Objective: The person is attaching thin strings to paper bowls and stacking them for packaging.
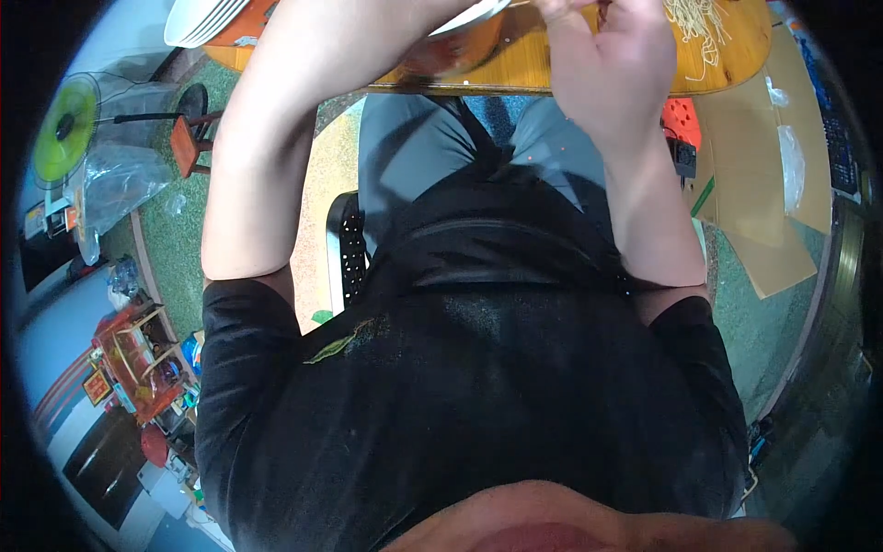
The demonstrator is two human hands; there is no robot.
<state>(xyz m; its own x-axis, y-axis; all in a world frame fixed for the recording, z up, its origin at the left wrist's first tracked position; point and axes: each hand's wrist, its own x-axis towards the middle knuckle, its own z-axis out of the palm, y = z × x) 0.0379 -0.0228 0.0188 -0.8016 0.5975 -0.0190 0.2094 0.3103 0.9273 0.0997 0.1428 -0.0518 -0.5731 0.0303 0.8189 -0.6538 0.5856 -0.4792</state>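
Note:
My left forearm (313, 55) reaches over the wooden table, and its hand passes beyond the top edge of the view. My right hand (616, 46) is over the table's near edge with its fingers curled together. A thin pale strip (521, 3) shows beside its fingertips, but what the fingers grip is cut off. Between the two arms lies the white rim of a dish or bowl (471, 17), above a blurred reddish-brown shape (455, 53). Thin pale noodles (701, 32) lie loose on the table to the right of my right hand.
Stacked white dishes (204, 20) stand at the left end of the wooden table (524, 74). On the floor are a green fan (66, 129), a small brown stool (189, 145) and clear plastic bags at left, flattened cardboard (754, 166) at right. A red perforated stool (681, 124) is under the table.

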